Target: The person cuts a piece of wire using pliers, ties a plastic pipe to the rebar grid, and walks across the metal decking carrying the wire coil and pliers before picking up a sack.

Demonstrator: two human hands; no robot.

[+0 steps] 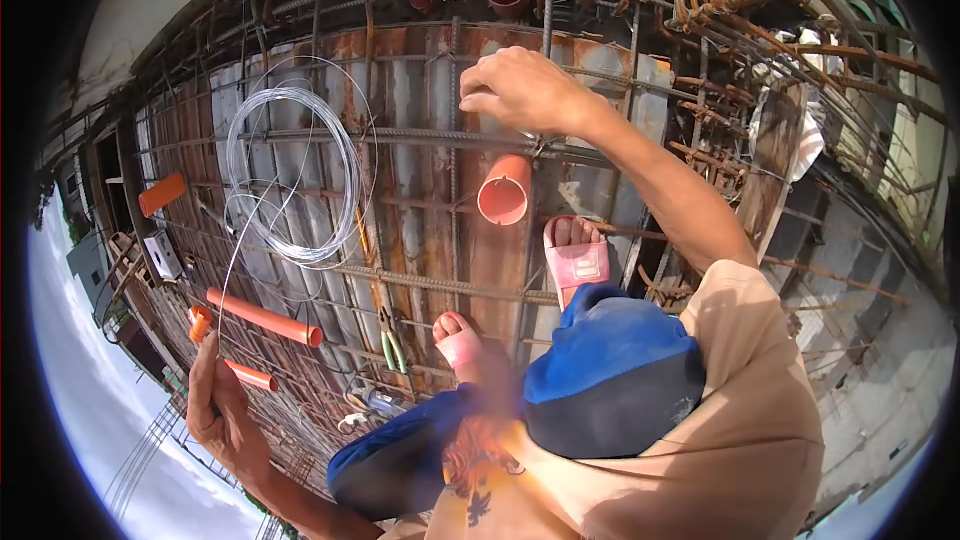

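Pinching, with the left hand (224, 402), a strand from the silvery wire coil (351, 180) laid on the rebar grid (430, 283); curling the right hand (522, 90), whether around anything impossible to tell, near the orange pipe (510, 180).

Rusty corrugated sheeting (412, 240) beneath a rebar grid (440, 286).
From the view's centre: wire coil (350, 185) at ten o'clock, short pipe (163, 195) at nine, long pipe (262, 317) at eight, pliers (387, 336) at seven, wide pipe (505, 196) near centre, towards one.
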